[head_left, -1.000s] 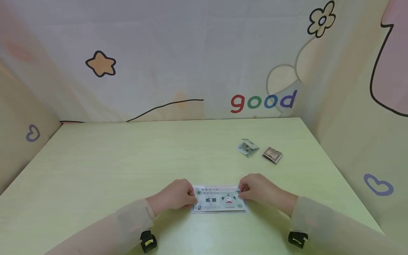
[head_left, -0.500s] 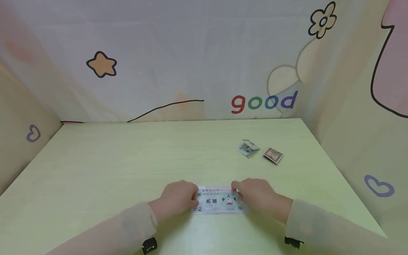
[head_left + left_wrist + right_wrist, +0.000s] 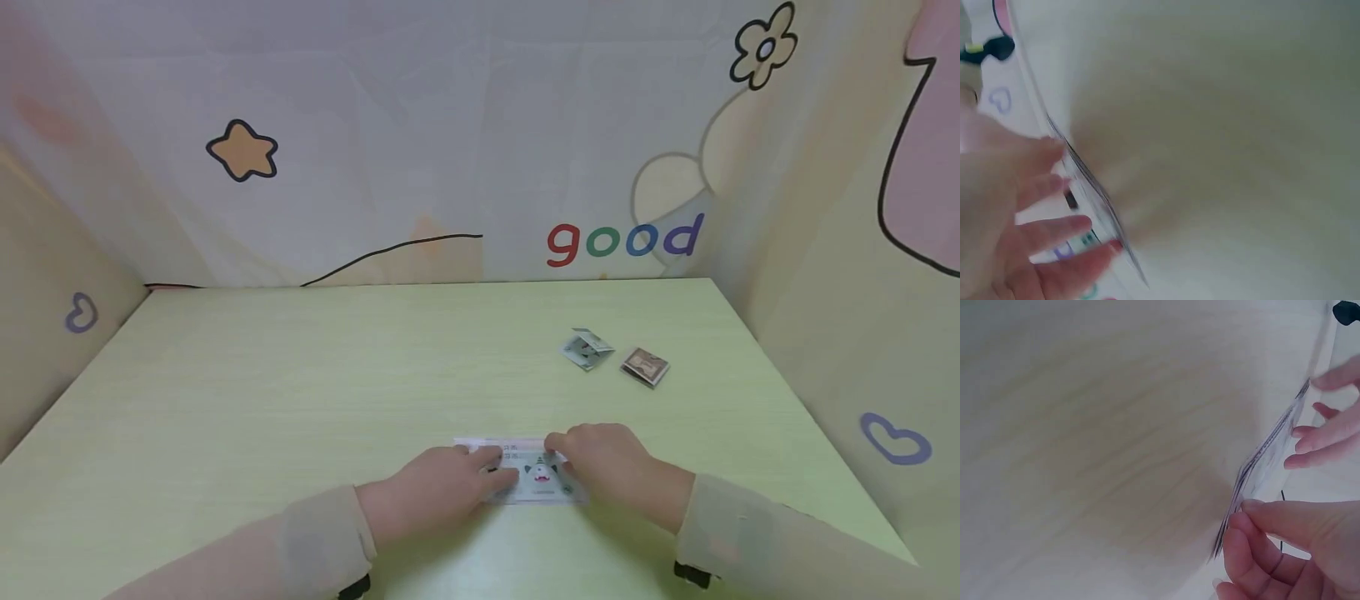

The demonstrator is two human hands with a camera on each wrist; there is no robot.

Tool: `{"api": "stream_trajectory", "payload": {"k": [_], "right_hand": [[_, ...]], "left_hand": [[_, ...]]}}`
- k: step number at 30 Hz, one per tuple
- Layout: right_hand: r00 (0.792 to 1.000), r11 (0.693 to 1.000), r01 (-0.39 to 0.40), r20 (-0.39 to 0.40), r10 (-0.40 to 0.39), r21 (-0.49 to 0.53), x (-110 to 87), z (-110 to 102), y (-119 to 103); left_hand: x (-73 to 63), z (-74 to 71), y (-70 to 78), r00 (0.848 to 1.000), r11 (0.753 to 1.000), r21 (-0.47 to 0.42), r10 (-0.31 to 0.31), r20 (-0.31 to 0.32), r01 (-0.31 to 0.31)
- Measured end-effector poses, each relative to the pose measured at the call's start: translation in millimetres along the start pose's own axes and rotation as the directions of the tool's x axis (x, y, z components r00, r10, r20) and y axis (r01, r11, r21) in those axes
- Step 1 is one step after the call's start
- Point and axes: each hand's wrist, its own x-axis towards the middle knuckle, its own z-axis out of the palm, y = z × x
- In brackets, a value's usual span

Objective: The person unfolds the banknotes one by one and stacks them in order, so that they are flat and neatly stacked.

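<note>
A thin stack of play banknotes lies on the table in front of me, its top note pale green with a cartoon face. My left hand rests over the stack's left part, its fingers extended across the printed side and hiding the numeral. At the right end my right hand pinches the notes between thumb and forefinger. Seen from the right wrist, several layered edges of the stack show, slightly fanned near the pinch. The left wrist view has the left fingers spread against the notes.
Farther back on the right lie a folded green note, partly sprung up, and a folded brown note. The pale table meets printed cloth walls at the back and both sides.
My left hand has moved right from the stack's left edge onto its face, fingers straightened. The right hand has shifted slightly inward along the right end. The folded notes stay put.
</note>
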Motion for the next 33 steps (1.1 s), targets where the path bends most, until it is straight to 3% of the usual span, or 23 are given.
{"api": "stream_trajectory", "payload": {"k": [7, 10, 13, 15, 18, 21, 26, 30, 33], "right_hand": [[0.999, 0.999, -0.021, 0.05, 0.019, 0.044, -0.6, -1, 2], [0.996, 0.99, 0.0, 0.086, -0.012, 0.141, -0.4, -2, 9], [0.995, 0.953, 0.021, 0.089, -0.05, 0.302, 3.9, -5, 25], [0.998, 0.921, 0.024, 0.038, -0.043, 0.39, 8.9, -10, 40], [0.993, 0.894, 0.003, -0.11, 0.052, 0.449, 17.0, -15, 64], [0.962, 0.868, -0.078, -0.192, 0.195, 0.49, 25.4, -19, 84], [0.925, 0.804, -0.199, -0.164, 0.343, 0.56, 39.3, -21, 105], [0.916, 0.792, -0.239, -0.141, 0.376, 0.561, 50.7, -20, 114], [0.915, 0.804, -0.232, -0.157, 0.371, 0.547, 57.5, -18, 118]], "left_hand": [[-3.1, -6.1, 25.1, 0.99, 0.998, -0.042, -0.051, 0.133, 0.057], [-3.1, -7.5, 28.4, 0.986, 0.997, -0.018, -0.065, 0.153, 0.069], [-3.0, -7.5, 28.8, 0.985, 0.997, -0.02, -0.065, 0.158, 0.069], [-2.5, -7.4, 29.0, 0.987, 0.997, -0.024, -0.063, 0.151, 0.068], [-1.4, -7.9, 30.3, 0.988, 0.998, -0.018, -0.061, 0.139, 0.065], [-1.5, -8.5, 30.8, 0.989, 0.997, -0.015, -0.069, 0.134, 0.071], [-2.3, -9.3, 30.2, 0.99, 0.997, -0.011, -0.073, 0.121, 0.074], [-1.9, -9.2, 28.8, 0.992, 0.998, -0.003, -0.067, 0.108, 0.068], [-1.5, -9.3, 28.3, 0.991, 0.998, -0.003, -0.065, 0.115, 0.066]]}}
